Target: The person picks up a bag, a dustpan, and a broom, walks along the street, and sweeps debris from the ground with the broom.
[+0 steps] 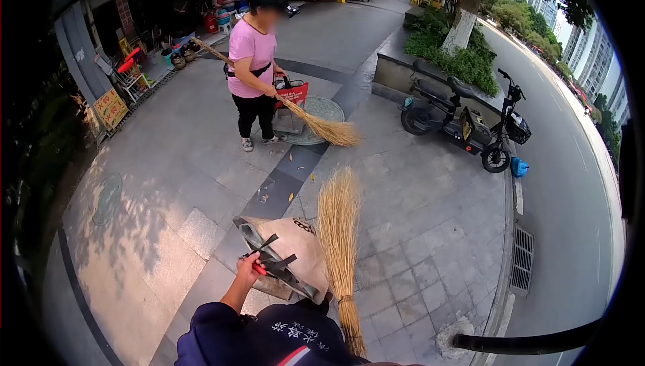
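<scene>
My left hand (249, 269) is closed on the black strap of a beige tote bag (295, 248), with a small red piece showing at the fingers. The bag hangs in front of my body, its grey-edged mouth tilted up towards me. Right beside it, a long straw broom (339, 232) has its bristles pointing away from me and a tie around its lower part. My right hand is out of view, so I cannot see what it holds. A few yellow leaves (291, 197) and pale scraps (263, 198) lie on the paving ahead.
A person in a pink shirt (252, 50) holds another straw broom (329, 129) and a red bag (293, 89) by a round manhole cover (316, 107). An electric scooter (470, 121) stands by a planter (396, 74). A kerb drain (522, 260) borders the road; shopfront goods (131, 74) stand left.
</scene>
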Demonstrator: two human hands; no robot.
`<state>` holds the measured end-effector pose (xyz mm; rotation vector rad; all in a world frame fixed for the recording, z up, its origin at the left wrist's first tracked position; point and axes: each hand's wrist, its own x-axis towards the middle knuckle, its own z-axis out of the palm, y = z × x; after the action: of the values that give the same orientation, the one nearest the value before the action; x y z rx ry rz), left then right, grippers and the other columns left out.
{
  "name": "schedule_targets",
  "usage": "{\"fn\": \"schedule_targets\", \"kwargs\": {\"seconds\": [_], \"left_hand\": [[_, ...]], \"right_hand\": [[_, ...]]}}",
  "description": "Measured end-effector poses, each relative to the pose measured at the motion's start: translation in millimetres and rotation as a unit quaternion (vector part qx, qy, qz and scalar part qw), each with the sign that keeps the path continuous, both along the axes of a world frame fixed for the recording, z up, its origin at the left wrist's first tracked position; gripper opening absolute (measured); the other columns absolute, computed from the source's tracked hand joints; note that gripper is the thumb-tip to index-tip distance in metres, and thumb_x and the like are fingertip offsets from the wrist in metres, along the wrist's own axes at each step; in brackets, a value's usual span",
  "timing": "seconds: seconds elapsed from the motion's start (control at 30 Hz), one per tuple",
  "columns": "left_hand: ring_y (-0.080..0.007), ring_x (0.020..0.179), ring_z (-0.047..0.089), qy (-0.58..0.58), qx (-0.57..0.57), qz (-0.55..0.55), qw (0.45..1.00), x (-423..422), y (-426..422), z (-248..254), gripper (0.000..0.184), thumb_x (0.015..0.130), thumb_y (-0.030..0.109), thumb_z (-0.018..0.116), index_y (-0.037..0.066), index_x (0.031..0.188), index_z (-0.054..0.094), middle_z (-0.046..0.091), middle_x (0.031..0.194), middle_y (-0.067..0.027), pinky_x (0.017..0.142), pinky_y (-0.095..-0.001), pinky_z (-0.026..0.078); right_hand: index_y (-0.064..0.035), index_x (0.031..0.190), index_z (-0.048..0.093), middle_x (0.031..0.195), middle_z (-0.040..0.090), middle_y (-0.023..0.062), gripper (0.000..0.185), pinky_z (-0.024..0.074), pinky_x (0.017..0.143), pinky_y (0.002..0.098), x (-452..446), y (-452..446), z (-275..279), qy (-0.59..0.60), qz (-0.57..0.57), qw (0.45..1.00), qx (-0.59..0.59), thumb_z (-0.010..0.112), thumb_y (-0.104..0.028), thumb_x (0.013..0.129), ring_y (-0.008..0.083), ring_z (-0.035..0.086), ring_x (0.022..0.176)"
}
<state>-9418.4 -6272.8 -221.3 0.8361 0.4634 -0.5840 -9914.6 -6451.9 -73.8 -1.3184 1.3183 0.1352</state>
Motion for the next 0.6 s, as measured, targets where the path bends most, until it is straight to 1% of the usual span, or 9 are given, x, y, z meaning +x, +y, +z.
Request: {"fn": "schedule_targets", "kwargs": {"seconds": [0.03, 0.17, 0.23, 0.3, 0.33, 0.37, 0.43, 0.47, 0.6], "left_hand": [[-0.0157, 0.053, 0.052, -0.005, 0.017, -0.005, 1.0, -4, -7, -3, 0.016, 0.074, -0.002, 0.061, 0.007, 0.079, 0.049, 0.052, 0.063, -0.0039, 0.046, -0.0351, 0.046], [-0.0143, 0.049, 0.047, 0.036, 0.057, 0.065, 0.996, -5, -52, -8, 0.023, 0.069, -0.007, 0.057, 0.005, 0.086, 0.048, 0.047, 0.058, -0.0031, 0.042, -0.032, 0.041], [-0.0138, 0.048, 0.045, 0.032, 0.062, 0.031, 0.997, 7, -66, -21, 0.026, 0.067, -0.007, 0.055, 0.004, 0.089, 0.046, 0.045, 0.058, -0.0033, 0.041, -0.0313, 0.039], [-0.0142, 0.047, 0.045, 0.03, 0.126, -0.01, 0.992, 15, -82, -24, 0.026, 0.067, -0.006, 0.056, 0.003, 0.089, 0.045, 0.045, 0.057, -0.0044, 0.041, -0.0314, 0.039], [-0.0155, 0.043, 0.043, 0.04, 0.155, -0.001, 0.987, 15, -96, -19, 0.021, 0.067, -0.006, 0.054, 0.002, 0.085, 0.047, 0.044, 0.054, -0.005, 0.037, -0.0319, 0.037], [-0.0155, 0.043, 0.043, 0.039, 0.156, -0.017, 0.987, 19, -108, -24, 0.021, 0.067, -0.006, 0.054, 0.002, 0.085, 0.047, 0.044, 0.054, -0.005, 0.037, -0.0319, 0.037], [-0.017, 0.038, 0.042, 0.038, 0.285, -0.081, 0.954, 35, -117, -44, 0.012, 0.068, -0.005, 0.053, 0.002, 0.076, 0.047, 0.044, 0.051, -0.0062, 0.032, -0.032, 0.034], [-0.0176, 0.033, 0.041, -0.021, 0.293, -0.099, 0.951, 35, -119, -53, 0.009, 0.069, -0.004, 0.053, 0.002, 0.069, 0.046, 0.044, 0.049, -0.0076, 0.029, -0.0319, 0.032], [-0.0179, 0.033, 0.043, -0.073, 0.339, -0.108, 0.932, 33, -147, -10, 0.014, 0.067, -0.006, 0.055, 0.001, 0.065, 0.044, 0.045, 0.047, -0.0085, 0.028, -0.0307, 0.033]], "right_hand": [[-0.0001, 0.093, 0.057, 0.073, 0.058, 0.0033, 0.023, 0.043, 0.055, 0.0232, -1, -15, 3, 0.003, -0.005, 1.0, 0.01, 0.062, -0.016, 0.078, 0.0088, 0.053, 0.065], [0.0005, 0.093, 0.057, 0.073, 0.057, 0.0033, 0.024, 0.0425, 0.055, 0.0226, 8, -71, 14, 0.021, -0.038, 0.998, 0.047, 0.063, -0.016, 0.076, 0.0087, 0.053, 0.065], [0.0007, 0.093, 0.057, 0.073, 0.057, 0.0032, 0.025, 0.0423, 0.055, 0.0223, 15, -97, 25, 0.034, -0.067, 0.995, 0.072, 0.063, -0.016, 0.076, 0.0086, 0.053, 0.065], [0.001, 0.093, 0.057, 0.073, 0.057, 0.0032, 0.026, 0.042, 0.054, 0.022, 23, -124, 29, 0.021, -0.097, 0.991, 0.092, 0.064, -0.015, 0.075, 0.0086, 0.053, 0.065], [0.0013, 0.09, 0.051, 0.069, 0.057, 0.0091, 0.022, 0.0438, 0.047, 0.0262, 21, -137, 27, -0.025, -0.116, 0.988, 0.097, 0.062, -0.011, 0.075, 0.0134, 0.054, 0.055], [0.0016, 0.087, 0.045, 0.064, 0.057, 0.0151, 0.02, 0.0456, 0.039, 0.0305, 20, -150, 24, -0.072, -0.135, 0.983, 0.104, 0.059, -0.007, 0.075, 0.0182, 0.055, 0.046], [0.0033, 0.087, 0.044, 0.065, 0.058, 0.0162, 0.022, 0.0445, 0.035, 0.0301, 22, -177, 18, -0.074, -0.178, 0.978, 0.082, 0.059, -0.007, 0.074, 0.0192, 0.053, 0.04], [0.0032, 0.086, 0.044, 0.065, 0.058, 0.016, 0.021, 0.0442, 0.035, 0.0294, 18, -191, 10, -0.09, -0.197, 0.972, 0.094, 0.058, -0.006, 0.074, 0.019, 0.053, 0.04], [0.0039, 0.085, 0.044, 0.063, 0.057, 0.0151, 0.019, 0.0433, 0.034, 0.0292, 27, -223, 21, -0.045, -0.239, 0.969, 0.028, 0.057, -0.006, 0.074, 0.0185, 0.052, 0.04]]}}
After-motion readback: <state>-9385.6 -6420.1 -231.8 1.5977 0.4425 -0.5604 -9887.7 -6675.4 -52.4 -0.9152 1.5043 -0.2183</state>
